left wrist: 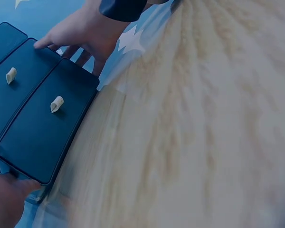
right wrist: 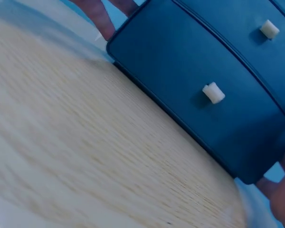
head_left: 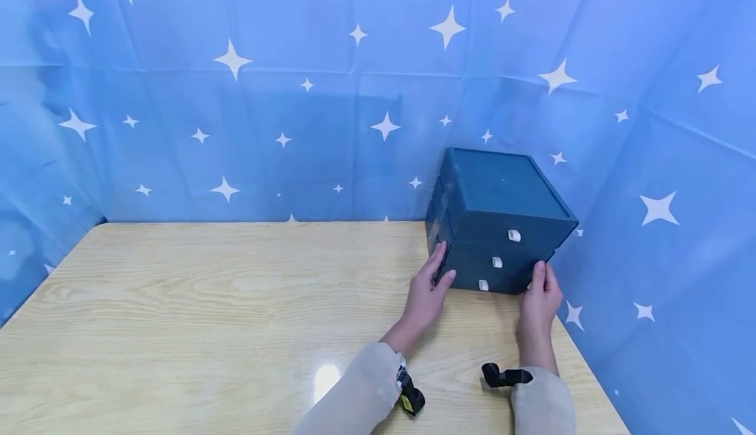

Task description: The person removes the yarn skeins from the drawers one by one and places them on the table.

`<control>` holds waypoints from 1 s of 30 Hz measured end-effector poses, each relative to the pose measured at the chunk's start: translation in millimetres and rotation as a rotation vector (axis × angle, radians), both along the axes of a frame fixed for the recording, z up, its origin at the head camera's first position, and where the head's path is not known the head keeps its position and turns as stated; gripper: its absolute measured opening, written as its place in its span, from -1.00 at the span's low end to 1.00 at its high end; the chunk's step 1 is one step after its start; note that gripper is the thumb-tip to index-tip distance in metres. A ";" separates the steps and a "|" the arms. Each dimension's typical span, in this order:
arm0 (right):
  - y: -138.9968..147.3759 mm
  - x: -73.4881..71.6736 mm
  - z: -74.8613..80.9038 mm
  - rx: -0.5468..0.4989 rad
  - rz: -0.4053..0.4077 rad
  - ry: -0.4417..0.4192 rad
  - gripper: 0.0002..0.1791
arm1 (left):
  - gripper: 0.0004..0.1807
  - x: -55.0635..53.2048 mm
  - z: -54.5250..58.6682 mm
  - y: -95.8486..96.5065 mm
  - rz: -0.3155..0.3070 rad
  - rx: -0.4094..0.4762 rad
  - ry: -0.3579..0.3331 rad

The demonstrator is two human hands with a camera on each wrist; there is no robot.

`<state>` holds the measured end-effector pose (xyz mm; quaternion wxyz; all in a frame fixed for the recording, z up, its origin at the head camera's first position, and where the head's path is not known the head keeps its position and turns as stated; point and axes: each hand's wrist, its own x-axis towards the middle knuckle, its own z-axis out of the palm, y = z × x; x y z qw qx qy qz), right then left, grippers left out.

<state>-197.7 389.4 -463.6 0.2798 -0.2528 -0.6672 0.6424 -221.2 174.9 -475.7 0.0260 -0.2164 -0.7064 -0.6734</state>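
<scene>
A dark blue drawer box point(head_left: 502, 189) with three stacked drawers stands at the back right of the table, its front towards me. Each drawer has a small white pull tab, such as the lowest one point(right wrist: 213, 93). My left hand point(head_left: 425, 294) holds the box's left side, fingers along the side and thumb by the front edge. On the opposite side, my right hand point(head_left: 539, 300) grips the lower right edge, its thumb on the front and its fingers round the side. In the left wrist view the right hand point(left wrist: 88, 35) shows its thumb on the front face.
The pale wood-grain table point(head_left: 195, 310) stretches to the left of the box. Blue cloth with white stars point(head_left: 307, 146) hangs behind the table and along both sides, close to the box at the back and right. Black straps with camera mounts point(head_left: 506, 376) sit on both wrists.
</scene>
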 end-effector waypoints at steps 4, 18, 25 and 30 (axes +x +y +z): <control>-6.2 -4.5 -4.1 -0.051 -0.028 0.070 -0.48 | -0.43 -1.9 -0.2 -7.5 0.063 -0.024 0.006; -43.4 -2.5 -2.9 -0.109 0.019 0.209 -0.67 | -0.51 -7.8 -3.4 -41.2 0.253 -0.037 0.132; -63.1 -9.3 -7.6 -0.111 0.038 0.235 -0.69 | -0.54 -9.9 -6.1 -61.3 0.326 -0.035 0.151; -67.7 -14.7 -16.4 -0.067 0.010 0.233 -0.66 | -0.55 -7.7 -6.3 -69.9 0.345 -0.029 0.156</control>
